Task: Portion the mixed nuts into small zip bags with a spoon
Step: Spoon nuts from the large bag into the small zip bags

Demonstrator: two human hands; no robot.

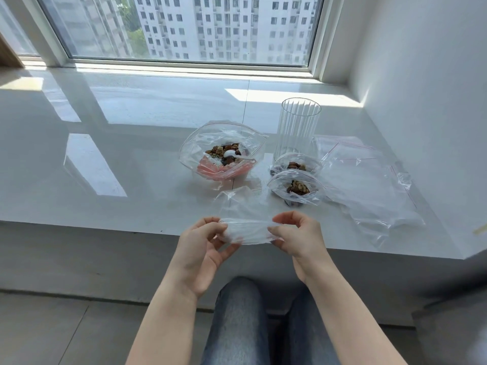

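An empty small zip bag [246, 227] is stretched between both hands at the sill's front edge. My left hand [203, 248] pinches its left end and my right hand [297, 233] pinches its right end. Behind it, a large open bag [200, 143] holds the mixed nuts [222, 151], with a white spoon [233, 154] lying in them. To the right stand two small zip bags with nuts inside, the near one [296, 188] and the far one [296, 165], both with open mouths.
A ribbed clear glass [297, 127] stands upright behind the filled bags. A pile of empty zip bags [369, 185] lies at the right, close to the white wall. The white sill [105, 154] runs along a window; my knees are below its edge.
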